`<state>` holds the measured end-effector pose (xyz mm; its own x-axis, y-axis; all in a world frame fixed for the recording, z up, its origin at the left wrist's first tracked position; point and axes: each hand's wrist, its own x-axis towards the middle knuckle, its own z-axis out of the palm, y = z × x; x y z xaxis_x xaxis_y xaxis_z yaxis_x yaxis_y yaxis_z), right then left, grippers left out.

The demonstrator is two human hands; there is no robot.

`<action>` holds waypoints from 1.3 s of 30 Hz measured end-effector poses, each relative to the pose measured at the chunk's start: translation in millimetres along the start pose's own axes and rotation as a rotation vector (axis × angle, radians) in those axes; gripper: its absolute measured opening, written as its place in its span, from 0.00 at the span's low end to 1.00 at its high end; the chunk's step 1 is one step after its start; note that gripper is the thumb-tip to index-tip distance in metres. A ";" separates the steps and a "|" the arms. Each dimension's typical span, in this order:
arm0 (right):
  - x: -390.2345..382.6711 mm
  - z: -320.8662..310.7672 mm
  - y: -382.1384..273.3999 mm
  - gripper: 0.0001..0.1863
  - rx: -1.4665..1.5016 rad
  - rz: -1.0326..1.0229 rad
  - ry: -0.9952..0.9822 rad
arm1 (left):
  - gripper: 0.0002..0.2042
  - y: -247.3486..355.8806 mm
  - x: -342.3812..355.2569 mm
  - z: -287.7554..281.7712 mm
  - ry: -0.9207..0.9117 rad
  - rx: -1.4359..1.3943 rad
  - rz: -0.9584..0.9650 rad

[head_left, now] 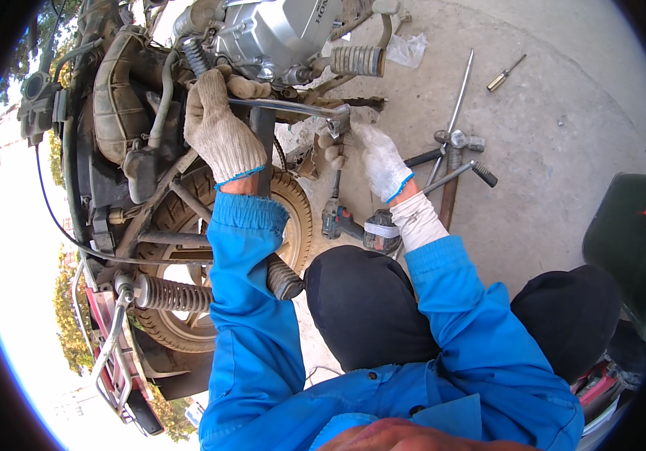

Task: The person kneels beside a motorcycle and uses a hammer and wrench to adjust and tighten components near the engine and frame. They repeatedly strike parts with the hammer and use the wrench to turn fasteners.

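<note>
while the long, straight chrome-metal bar [285, 107] is held roughly level just below the silver metal engine casing [270, 34], both hands are kept on the left and upper middle of the view. bar is located alongside the dusty dark motorcycle [116, 98], one end at each hand.

left hand in beige knit glove with blue hem [224, 135]: placed at the bar's left end, fingers bent beside the engine's lower side; fingertips partly hidden, so whether the bar is grasped there can't be told. right hand in white knit glove with blue hem [381, 159]: grip clenched on the bar's right end, fingers curled around the metal head [340, 120].

below the right hand, a blue-and-black power driver [332, 218] is seen on the grey concrete floor [548, 150], its long bit pointed up toward the glove. to the right, a hammer with brown handle [449, 201] is crossed by slim metal rods. farther up and right, a small screwdriver with yellowish handle [498, 81] is laid well apart from them. a crumpled clear plastic bag [407, 49] is set near the ribbed rubber footpeg [358, 62]. the brown-dusted treaded tyre [298, 218] is partly covered by the blue left sleeve [248, 263].
</note>
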<state>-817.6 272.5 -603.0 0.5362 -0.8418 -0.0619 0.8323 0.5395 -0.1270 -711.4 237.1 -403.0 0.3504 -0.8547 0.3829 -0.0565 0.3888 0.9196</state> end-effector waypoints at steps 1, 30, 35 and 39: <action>1.1 -1.1 0.7 0.24 -0.021 -0.011 0.010 | 0.12 0.8 0.5 0.4 0.026 0.015 -0.012; -29.0 30.5 -32.5 0.22 -0.728 -0.249 0.188 | 0.08 10.4 11.5 -17.9 -0.078 -0.412 -0.329; -31.5 31.7 -31.4 0.20 -0.730 -0.088 0.020 | 0.06 11.8 15.5 -18.2 0.044 -0.247 -0.214; -28.5 34.4 -27.4 0.16 -0.646 0.007 0.114 | 0.04 16.5 11.0 -12.0 0.013 -0.146 -0.116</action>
<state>-850.9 282.2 -563.8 0.4936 -0.8539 -0.1648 0.5581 0.4564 -0.6930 -697.2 238.2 -384.6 0.3584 -0.8927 0.2732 0.1211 0.3346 0.9345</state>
